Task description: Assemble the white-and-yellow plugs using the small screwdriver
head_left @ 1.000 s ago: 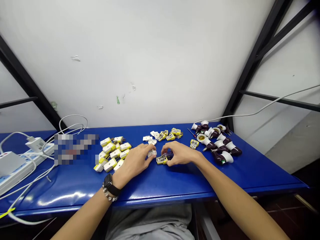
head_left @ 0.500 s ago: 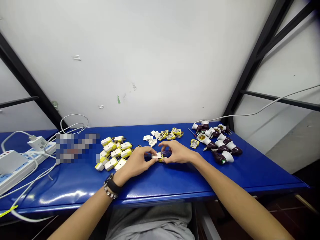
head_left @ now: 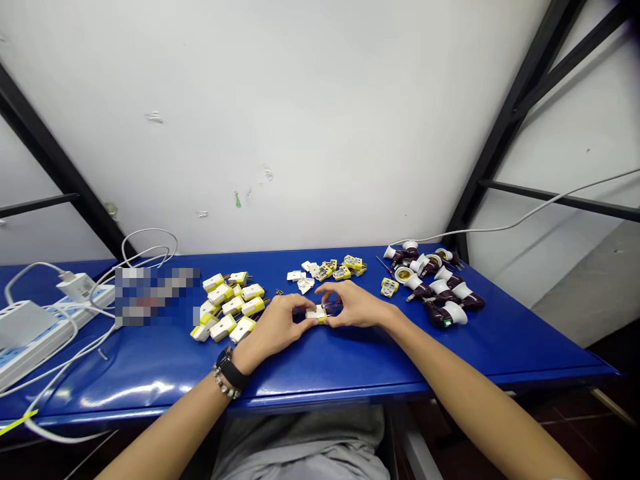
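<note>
My left hand (head_left: 281, 323) pinches the left end of a small white-and-yellow electrical plug (head_left: 316, 313) between thumb and forefinger. On the opposite side, the curled thumb and fingers of my right hand (head_left: 354, 305) grip the same plug. Its white face is turned up, with a yellow edge showing along the near side. A dark purplish shape (head_left: 334, 307) under my right fingers is mostly covered, and I cannot tell what it is. Left of my hands lies a group of white-and-yellow plugs (head_left: 233, 305). Beyond them are open yellow plug halves (head_left: 341, 272) and loose white covers (head_left: 305, 285).
Purple-and-white lamp holders (head_left: 441, 290) are piled at the right. One yellow plug half (head_left: 389, 287) and a thin screwdriver (head_left: 385, 265) lie beside them. Tiny brass-coloured parts (head_left: 279, 291) sit behind my left hand. A power strip (head_left: 60, 327) with white cables stands far left on the blue table (head_left: 350, 373).
The plug has turned slightly between my fingers; its white face now lies flatter, with the yellow edge along the near side. Both hands have kept nearly the same place.
</note>
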Available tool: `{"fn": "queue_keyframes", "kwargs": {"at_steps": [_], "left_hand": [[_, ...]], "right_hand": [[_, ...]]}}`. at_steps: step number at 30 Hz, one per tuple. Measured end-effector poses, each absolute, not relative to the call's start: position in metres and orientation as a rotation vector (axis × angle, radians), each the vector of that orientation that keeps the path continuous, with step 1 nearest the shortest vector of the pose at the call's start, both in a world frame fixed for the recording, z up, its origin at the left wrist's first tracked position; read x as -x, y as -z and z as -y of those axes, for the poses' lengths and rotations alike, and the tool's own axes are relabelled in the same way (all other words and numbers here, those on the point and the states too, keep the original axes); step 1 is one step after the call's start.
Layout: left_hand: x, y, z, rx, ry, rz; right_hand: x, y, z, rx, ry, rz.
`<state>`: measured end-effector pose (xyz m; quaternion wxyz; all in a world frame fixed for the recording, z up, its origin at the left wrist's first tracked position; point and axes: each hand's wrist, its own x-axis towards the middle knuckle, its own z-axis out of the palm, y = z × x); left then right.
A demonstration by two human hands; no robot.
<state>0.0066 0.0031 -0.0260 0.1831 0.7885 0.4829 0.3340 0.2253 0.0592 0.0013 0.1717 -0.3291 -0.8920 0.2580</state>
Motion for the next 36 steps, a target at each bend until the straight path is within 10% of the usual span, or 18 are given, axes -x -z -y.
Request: {"fn": "queue_keyframes", "kwargs": {"at_steps": [36], "left_hand": [[0.023, 0.005, -0.002, -2.587, -0.665, -1.733]], "right_hand": [[-0.221, -0.008, -0.054, 1.019, -0.572, 2.571]]}}
